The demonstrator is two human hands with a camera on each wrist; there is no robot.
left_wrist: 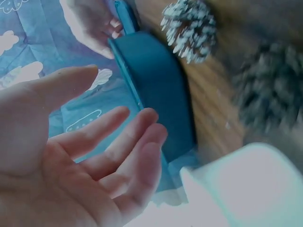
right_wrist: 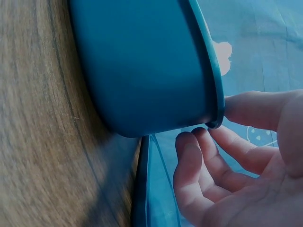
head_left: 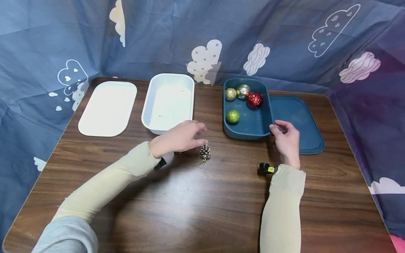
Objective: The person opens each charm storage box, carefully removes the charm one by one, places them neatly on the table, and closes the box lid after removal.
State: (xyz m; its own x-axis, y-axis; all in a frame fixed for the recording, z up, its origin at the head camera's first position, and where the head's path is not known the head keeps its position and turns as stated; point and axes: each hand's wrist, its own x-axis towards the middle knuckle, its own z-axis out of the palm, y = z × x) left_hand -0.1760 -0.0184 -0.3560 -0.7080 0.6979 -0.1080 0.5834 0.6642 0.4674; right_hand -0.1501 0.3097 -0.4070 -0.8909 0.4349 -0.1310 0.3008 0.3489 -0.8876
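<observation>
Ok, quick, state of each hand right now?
Left hand: open, holding nothing, near a pinecone.
Right hand: closed, holding the blue box at its rim.

One pine cone (head_left: 179, 154) is mostly hidden by the left hand (head_left: 181, 137) and blurred in the left wrist view. The blue lid (head_left: 292, 109) is partly covered by the right hand (head_left: 287, 141) and blue box (head_left: 243, 135).

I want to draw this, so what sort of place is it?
Maybe an indoor play or filming corner: a cloth with clouds hangs behind a wooden table, which holds a white box and a blue box with shiny balls inside.
</observation>
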